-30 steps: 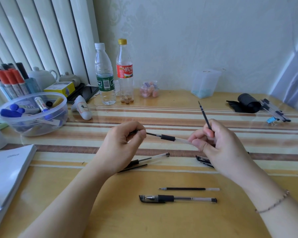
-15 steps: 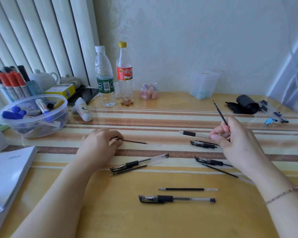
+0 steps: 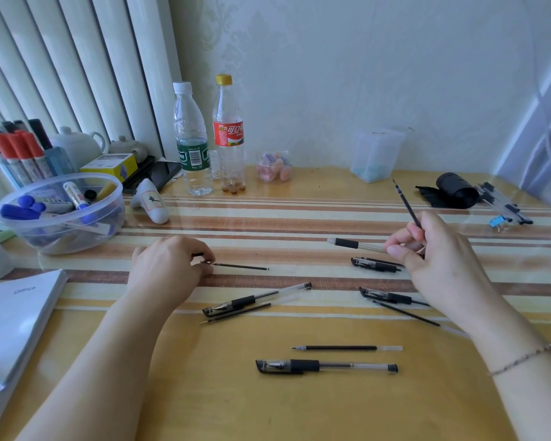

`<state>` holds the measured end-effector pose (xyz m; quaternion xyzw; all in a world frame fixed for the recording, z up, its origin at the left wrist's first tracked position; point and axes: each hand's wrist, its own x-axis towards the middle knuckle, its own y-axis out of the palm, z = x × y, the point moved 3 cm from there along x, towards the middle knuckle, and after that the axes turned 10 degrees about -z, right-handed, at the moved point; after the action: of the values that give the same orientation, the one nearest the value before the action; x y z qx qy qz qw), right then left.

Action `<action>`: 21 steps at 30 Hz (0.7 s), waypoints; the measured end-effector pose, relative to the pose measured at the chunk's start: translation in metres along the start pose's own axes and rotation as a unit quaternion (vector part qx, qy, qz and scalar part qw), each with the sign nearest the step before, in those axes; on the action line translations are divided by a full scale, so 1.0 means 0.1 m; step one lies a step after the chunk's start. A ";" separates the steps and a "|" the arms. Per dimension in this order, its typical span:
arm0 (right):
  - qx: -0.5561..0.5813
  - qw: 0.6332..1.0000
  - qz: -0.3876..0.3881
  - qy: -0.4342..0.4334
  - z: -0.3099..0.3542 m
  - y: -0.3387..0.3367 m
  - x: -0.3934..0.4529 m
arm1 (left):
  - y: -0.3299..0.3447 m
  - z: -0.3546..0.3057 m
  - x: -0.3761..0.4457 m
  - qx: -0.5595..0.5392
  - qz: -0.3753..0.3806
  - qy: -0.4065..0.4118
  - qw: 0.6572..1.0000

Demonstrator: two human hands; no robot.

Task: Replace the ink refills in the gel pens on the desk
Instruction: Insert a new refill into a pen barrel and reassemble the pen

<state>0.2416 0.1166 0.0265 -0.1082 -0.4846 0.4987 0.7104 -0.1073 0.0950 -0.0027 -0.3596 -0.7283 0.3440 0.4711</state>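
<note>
While a thin black refill (image 3: 240,266) lies on the striped desk (image 3: 299,224), its near end is pinched between the curled fingertips of the left hand (image 3: 167,268), which rests on the desk surface. A clear pen barrel with a black grip (image 3: 352,244) is gripped at one end by the right hand (image 3: 427,249), held just above the desk and pointing left; a second refill (image 3: 407,203) is clamped in the same hand and is seen slanting upward and away from it. Two capped pens (image 3: 376,265) (image 3: 388,296) lie just below the barrel, partly hidden by the right hand, with a loose refill (image 3: 407,315) beside the nearer one. Nearer the middle, a capped pen (image 3: 255,300) is shown with a refill (image 3: 236,313) close alongside. Closest to the viewer, another refill (image 3: 347,348) lies parallel to a complete capped pen (image 3: 326,366). At the left edge stands a clear bowl of markers (image 3: 61,211), and two bottles (image 3: 210,138) stand by the wall. What appear to be further pens (image 3: 503,205) lie at the far right, too small to identify with certainty.
</note>
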 end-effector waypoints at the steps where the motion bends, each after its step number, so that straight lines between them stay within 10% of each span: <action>1: 0.003 1.000 0.000 -0.001 0.00 0.00 0.00 | 0.00 0.00 -0.01 -0.009 0.009 -0.007 1.000; 13: 0.027 1.000 0.004 -0.013 0.06 0.00 -0.02 | -0.16 -0.11 0.00 -0.064 -0.026 -0.006 0.998; 16: 0.055 0.997 0.051 -0.030 0.17 0.11 -0.10 | -0.24 -0.51 -0.14 -0.244 -0.069 0.083 0.964; 21: 0.088 0.990 0.096 -0.061 0.31 0.24 -0.21 | -0.19 -0.87 -0.41 -0.212 -0.067 0.244 0.944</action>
<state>0.2014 0.1007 0.0144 -0.0601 -0.4687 0.6112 0.6349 -0.0175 0.0648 0.0229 -0.4745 -0.6699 0.0509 0.5688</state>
